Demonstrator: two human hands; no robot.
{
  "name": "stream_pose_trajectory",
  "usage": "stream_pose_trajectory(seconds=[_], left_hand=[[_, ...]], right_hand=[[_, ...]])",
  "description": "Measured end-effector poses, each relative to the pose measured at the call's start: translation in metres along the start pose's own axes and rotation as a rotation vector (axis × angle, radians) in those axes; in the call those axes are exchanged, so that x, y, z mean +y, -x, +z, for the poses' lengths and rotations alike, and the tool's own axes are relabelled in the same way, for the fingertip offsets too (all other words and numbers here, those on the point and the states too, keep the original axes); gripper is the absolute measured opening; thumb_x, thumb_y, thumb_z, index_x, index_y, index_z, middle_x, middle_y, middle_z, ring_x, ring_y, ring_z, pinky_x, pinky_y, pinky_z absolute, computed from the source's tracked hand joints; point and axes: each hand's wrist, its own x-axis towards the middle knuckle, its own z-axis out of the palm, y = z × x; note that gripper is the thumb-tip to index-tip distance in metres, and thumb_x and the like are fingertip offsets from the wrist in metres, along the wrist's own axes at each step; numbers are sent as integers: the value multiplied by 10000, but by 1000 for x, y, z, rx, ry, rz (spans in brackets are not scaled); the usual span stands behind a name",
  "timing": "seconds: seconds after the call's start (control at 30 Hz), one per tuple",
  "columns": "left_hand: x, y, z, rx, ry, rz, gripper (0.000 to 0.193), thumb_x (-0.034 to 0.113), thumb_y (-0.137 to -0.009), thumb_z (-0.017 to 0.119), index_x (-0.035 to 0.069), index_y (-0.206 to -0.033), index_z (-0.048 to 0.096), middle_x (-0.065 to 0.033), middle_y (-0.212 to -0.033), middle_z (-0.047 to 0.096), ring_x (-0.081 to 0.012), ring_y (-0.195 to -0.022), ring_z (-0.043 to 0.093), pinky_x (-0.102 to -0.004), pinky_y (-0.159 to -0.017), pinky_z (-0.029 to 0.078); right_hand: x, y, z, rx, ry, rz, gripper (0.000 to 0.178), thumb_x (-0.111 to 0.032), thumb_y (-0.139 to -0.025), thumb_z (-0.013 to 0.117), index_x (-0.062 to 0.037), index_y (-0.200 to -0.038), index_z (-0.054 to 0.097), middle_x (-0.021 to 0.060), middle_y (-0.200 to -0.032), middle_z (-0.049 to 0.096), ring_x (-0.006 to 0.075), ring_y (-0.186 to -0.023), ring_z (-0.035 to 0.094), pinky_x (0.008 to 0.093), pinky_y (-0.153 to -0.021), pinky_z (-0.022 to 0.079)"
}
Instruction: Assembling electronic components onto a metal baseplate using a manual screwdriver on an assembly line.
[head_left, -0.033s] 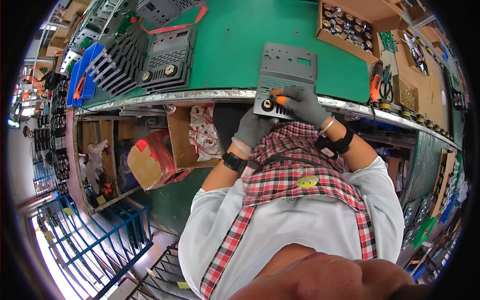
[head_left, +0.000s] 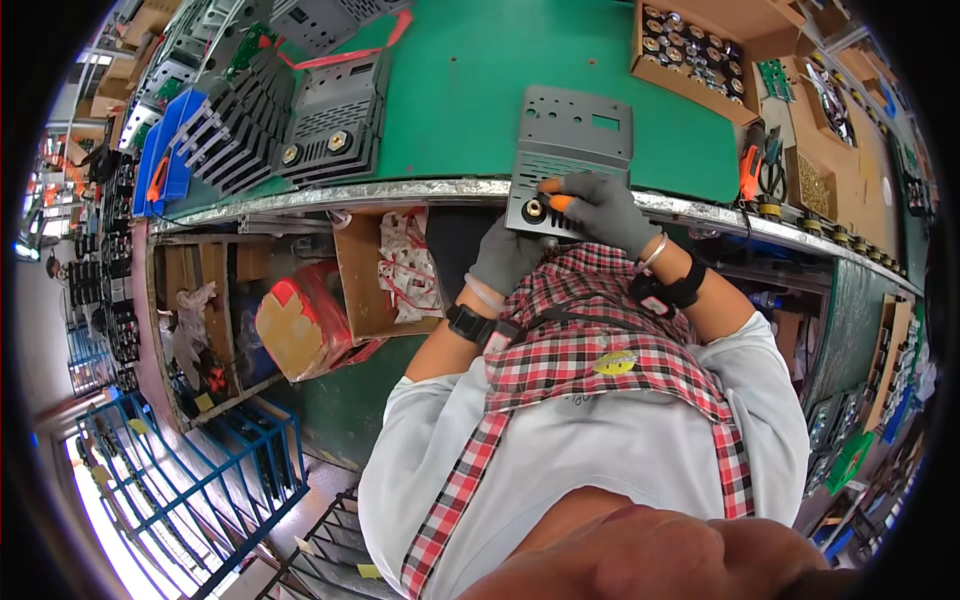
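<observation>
A grey metal panel with slots, round holes and a rectangular cutout rests partly on the green bench and juts over its front edge toward me. Near its lower left corner sits a round black socket with a brass-coloured centre. My gloved left hand grips the panel's near edge from below, its fingers partly hidden under the metal. My gloved right hand lies over the panel's right side, fingers curled and two orange fingertips close beside the socket. Whatever those fingers pinch is too small to make out.
Slotted grey panels stand in a leaning row at the left, by a blue bin. A cardboard box of brass-centred sockets is at the back right. Pliers, an orange-handled tool and a tray of small screws lie right.
</observation>
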Motion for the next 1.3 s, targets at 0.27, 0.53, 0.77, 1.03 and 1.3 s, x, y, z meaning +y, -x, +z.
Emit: stream_pose_trajectory(seconds=[0.27,0.53,0.77,1.03,1.3], left_hand=[[22,-8,4,122,916,-315,399,120,-735,678,20,-1078,499,-59,-950,609,-157,-864,596,-265,-775,469],[18,-19,-12,-79,11,-102,499,339,-790,584,44,-1165,438,-90,-1105,530,-207,-1022,507,-368,-874,421],[13,-16,-7,-13,1042,-339,538,442,-803,558,54,-1160,453,-100,-1156,493,-237,-1091,464,-430,-928,388],[25,-20,-7,-76,15,-60,423,352,-859,515,30,-1128,459,-99,-1063,540,-234,-996,520,-363,-881,443],[31,-21,1,27,1072,-363,426,363,-891,448,11,-1131,452,-133,-1049,537,-231,-976,534,-343,-894,437]], right_hand=[[-1,-7,-7,-41,-61,144,329,-80,-775,495,-39,-1089,583,83,-819,607,126,-699,549,261,-676,461],[-13,-18,6,-90,539,-488,279,-159,-744,589,-124,-1021,605,88,-1055,579,280,-965,518,370,-795,450],[-32,-27,-14,-282,824,-512,268,-178,-720,609,-181,-988,615,82,-937,552,284,-958,508,384,-764,467],[-27,-34,-4,-289,916,-329,270,-216,-688,620,-180,-955,616,65,-905,544,258,-912,517,373,-705,485],[-35,-34,-1,-320,964,-289,250,-191,-715,586,-140,-960,585,109,-911,549,299,-863,543,409,-674,478]])
